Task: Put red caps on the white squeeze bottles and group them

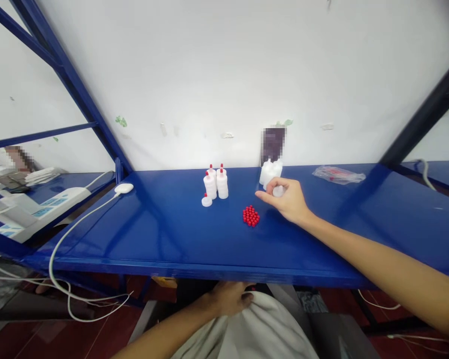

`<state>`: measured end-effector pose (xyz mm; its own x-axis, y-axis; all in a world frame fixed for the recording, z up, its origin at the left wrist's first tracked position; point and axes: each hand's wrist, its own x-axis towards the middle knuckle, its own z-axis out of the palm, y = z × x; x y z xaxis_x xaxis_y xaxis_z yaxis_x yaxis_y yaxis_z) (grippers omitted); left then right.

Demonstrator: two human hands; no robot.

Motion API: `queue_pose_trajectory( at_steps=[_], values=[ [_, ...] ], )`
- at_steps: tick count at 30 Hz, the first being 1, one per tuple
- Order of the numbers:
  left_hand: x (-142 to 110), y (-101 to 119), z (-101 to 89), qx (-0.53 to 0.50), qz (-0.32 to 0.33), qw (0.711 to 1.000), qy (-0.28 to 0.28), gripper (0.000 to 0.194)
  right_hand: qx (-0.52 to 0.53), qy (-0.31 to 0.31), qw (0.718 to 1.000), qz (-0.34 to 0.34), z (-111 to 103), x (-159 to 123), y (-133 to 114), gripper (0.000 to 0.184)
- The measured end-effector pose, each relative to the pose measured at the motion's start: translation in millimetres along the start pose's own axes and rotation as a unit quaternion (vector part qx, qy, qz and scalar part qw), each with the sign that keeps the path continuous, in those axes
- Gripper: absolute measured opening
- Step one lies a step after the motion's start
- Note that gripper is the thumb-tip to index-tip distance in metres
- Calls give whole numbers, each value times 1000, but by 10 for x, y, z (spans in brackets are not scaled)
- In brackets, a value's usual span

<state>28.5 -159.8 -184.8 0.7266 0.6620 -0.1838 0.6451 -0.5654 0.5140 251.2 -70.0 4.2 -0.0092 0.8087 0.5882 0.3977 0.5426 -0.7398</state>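
Note:
My right hand (286, 199) is over the right of the blue table, its index finger curled round and thumb stretched to the left. A small round white cap (279, 191) shows within the curl of its fingers, partly covered. Just behind that hand stands a cluster of white squeeze bottles (270, 173) with bare white nozzles. Nearer the front lies a tight group of small red tip caps (251, 216). Farther left are several white bottles (210, 185) with red tips, and a low white cap (206, 201) with a red tip. My left hand (230, 297) rests low in my lap, fingers curled and partly hidden.
On the blue table (164, 224), a clear plastic bag (338, 174) with something red lies at the right. A white cable plug (123, 188) sits at the left, its cord running over the front edge. Blue frame posts (78, 94) rise at both sides, and a white power strip (48, 209) is at far left.

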Motion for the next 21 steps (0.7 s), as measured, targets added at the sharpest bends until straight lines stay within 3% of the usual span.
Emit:
queue_pose_trajectory(
  at_steps=[5,11,14,18,21],
  values=[
    [49,70,38,-12,-37,999,-14,31,123,-37,992,-2,-5,-30,77,33],
    [68,187,-19,-16,-89,995,-49,24,59,-103,993,4,21,-29,45,43],
    [-5,237,-114,-32,-75,995,-54,29,58,-110,992,4,24,-26,33,43],
    [-100,245,-184,-73,-67,992,-73,18,88,-99,991,5,30,-22,40,43],
    [-237,283,-149,-88,-47,995,-27,17,101,-114,988,33,40,-20,54,43]
  ],
)
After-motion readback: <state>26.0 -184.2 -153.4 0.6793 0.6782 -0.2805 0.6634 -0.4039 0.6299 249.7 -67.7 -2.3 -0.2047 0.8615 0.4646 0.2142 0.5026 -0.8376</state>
